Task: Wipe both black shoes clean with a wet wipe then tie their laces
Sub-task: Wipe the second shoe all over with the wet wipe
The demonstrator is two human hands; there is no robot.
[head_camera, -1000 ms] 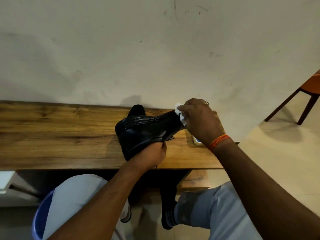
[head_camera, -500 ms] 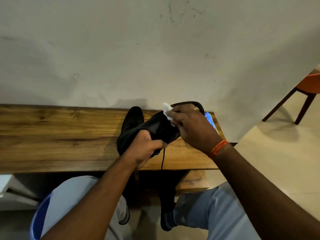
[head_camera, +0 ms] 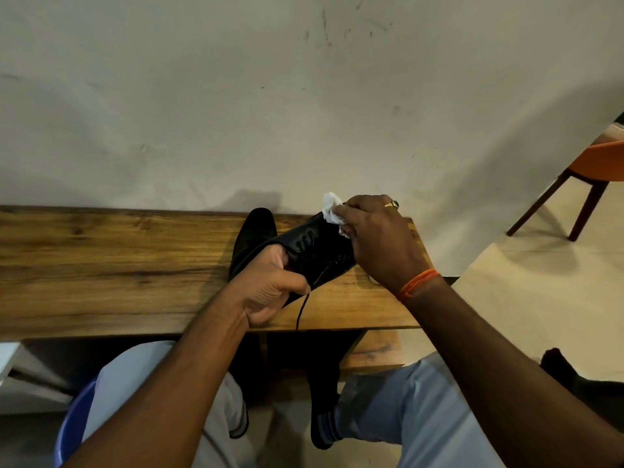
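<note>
Currently, step in hand: wiping the first shoe, judged from the wipe pressed against its upper; lace tying looks not yet begun.
Shoe held: a glossy black leather lace-up shoe [head_camera: 314,251] is lifted just above the brown wooden table [head_camera: 111,265], tilted, its far end up toward the wall.
Second shoe: another black shoe [head_camera: 255,229] stands on the table behind the held one, by the wall, mostly hidden.
Left hand: the left hand [head_camera: 270,288] grips the near end of the held shoe, fingers curled round its edge, thumb on top.
Right hand: the right hand [head_camera: 378,241] pinches a crumpled white wet wipe [head_camera: 332,207] in its fingertips and presses it to the far part of the upper; knuckles up, wrist bent down, an orange thread band [head_camera: 418,283] at the wrist.
Lace: a thin black lace [head_camera: 301,309] hangs loose from the shoe past the table's front edge.
Doing it well: keep the left grip firm so the shoe does not twist under the wiping pressure; work in overlapping strokes, turning the shoe to reach sides and heel; refold the wipe to a clean face as it soils.
Risk: the dangling lace could snag on the table edge or under the wipe.
</note>
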